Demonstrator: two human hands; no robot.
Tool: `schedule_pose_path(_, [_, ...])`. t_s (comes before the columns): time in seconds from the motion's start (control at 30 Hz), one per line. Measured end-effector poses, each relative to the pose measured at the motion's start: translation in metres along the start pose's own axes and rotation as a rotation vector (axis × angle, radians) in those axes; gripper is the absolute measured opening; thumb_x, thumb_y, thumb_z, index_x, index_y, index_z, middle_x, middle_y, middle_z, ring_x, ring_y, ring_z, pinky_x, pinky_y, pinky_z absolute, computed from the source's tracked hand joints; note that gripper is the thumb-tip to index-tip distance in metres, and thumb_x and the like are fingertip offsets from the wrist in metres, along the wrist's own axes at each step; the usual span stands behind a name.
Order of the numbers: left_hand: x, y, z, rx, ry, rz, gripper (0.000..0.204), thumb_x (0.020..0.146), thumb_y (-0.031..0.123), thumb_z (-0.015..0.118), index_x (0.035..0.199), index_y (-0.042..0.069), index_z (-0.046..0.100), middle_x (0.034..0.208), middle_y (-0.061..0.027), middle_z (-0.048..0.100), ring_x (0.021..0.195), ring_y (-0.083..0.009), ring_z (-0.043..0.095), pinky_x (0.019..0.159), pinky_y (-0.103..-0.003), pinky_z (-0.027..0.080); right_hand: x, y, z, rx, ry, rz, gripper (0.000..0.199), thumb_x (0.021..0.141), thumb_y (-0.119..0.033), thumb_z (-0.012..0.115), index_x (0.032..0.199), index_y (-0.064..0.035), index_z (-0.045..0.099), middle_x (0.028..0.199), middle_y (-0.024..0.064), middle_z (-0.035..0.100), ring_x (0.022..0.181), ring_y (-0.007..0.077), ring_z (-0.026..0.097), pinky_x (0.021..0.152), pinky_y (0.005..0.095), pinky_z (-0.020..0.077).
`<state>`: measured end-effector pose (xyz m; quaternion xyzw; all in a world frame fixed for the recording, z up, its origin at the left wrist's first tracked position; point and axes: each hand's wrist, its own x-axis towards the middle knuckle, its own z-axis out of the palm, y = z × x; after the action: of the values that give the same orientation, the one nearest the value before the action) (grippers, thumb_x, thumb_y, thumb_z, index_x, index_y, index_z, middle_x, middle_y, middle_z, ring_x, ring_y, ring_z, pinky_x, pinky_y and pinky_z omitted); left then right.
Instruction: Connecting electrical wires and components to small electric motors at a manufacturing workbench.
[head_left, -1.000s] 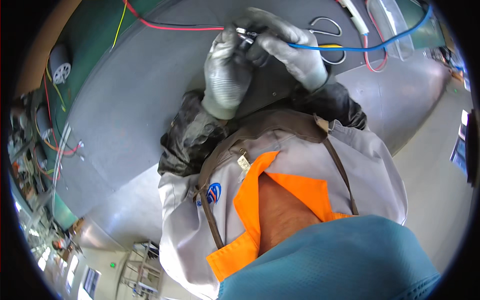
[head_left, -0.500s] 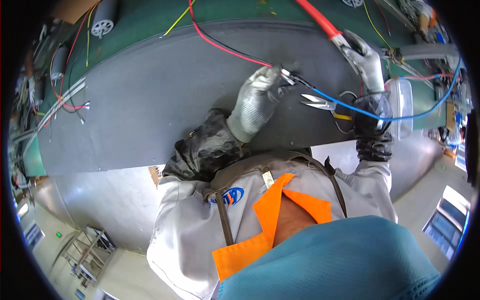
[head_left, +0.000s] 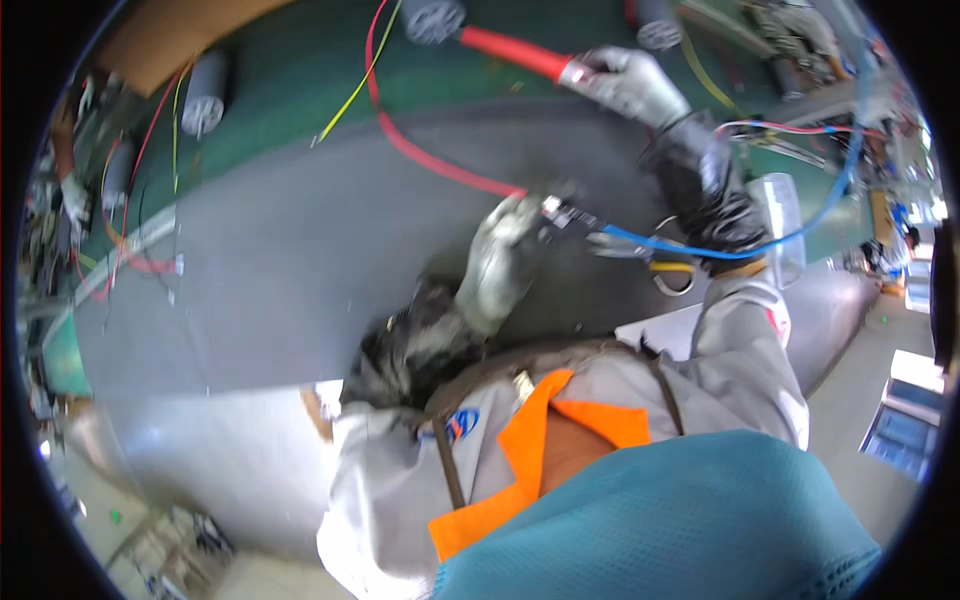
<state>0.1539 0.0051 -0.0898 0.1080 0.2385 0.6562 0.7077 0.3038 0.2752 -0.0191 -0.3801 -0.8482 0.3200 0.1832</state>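
My left hand (head_left: 495, 258), in a pale grey glove, pinches the end of a red wire (head_left: 405, 148) above the dark mat. Just beyond its fingertips is a small silver-and-black connector or clip (head_left: 563, 211), with a blue cable (head_left: 690, 250) leading off to the right; whether the fingers touch the connector is blurred. Farther out, my gloved right hand (head_left: 640, 88) is closed round the silver metal part of a tool with a long red handle (head_left: 515, 53). That handle points left, its end near a grey cylindrical motor (head_left: 434, 20).
Scissors (head_left: 672, 267) with a yellow-edged handle lie below the blue cable, beside a clear plastic box (head_left: 783, 225). Grey motors (head_left: 204, 95) with loose wires stand at the left. A yellow-green wire (head_left: 358, 95) crosses the green far surface (head_left: 290, 80).
My right hand has moved away and to the left with the red-handled tool, which now lies flatter. My left hand still pinches the red wire. The whole view has shifted.
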Motion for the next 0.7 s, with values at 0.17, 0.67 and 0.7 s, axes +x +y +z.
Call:
schedule_pose_path(0.17, [0.002, -0.013, -0.026, 0.013, -0.104, 0.149, 0.026, 0.108, 0.020, 0.053, 0.122, 0.000, 0.061, 0.117, -0.0108, 0.066, 0.105, -0.0208, 0.064, 0.098, -0.038, 0.051, -0.087, 0.017, -0.038, 0.039, 0.110, 0.196, 0.033, 0.093, -0.007, 0.071, 0.125, -0.0001, 0.070, 0.091, -0.0010, 0.068, 0.081, 0.0055, 0.058, 0.071, 0.0250, 0.0494])
schedule_pose_path(0.67, [0.009, 0.004, -0.027, 0.774, 0.112, 0.304, 0.019, 0.105, 0.013, 0.058, 0.092, 0.001, 0.062, 0.088, -0.0023, 0.060, 0.081, -0.0134, 0.057, 0.070, -0.032, 0.049, -0.203, -0.082, 0.019, 0.452, -0.339, -0.514, 0.035, 0.096, -0.030, 0.069, 0.118, -0.0044, 0.075, 0.105, 0.0141, 0.076, 0.098, 0.0282, 0.070, 0.099, 0.0433, 0.0523])
schedule_pose_path(0.7, [0.008, 0.025, -0.041, 0.937, 0.207, 0.565, 0.025, 0.101, 0.013, 0.062, 0.080, 0.002, 0.057, 0.076, -0.0064, 0.057, 0.076, -0.0193, 0.059, 0.063, -0.037, 0.046, -0.202, -0.064, 0.012, 0.526, -0.231, -0.529, 0.038, 0.094, -0.028, 0.070, 0.120, -0.0015, 0.072, 0.109, 0.0161, 0.075, 0.101, 0.0289, 0.070, 0.095, 0.0430, 0.0545])
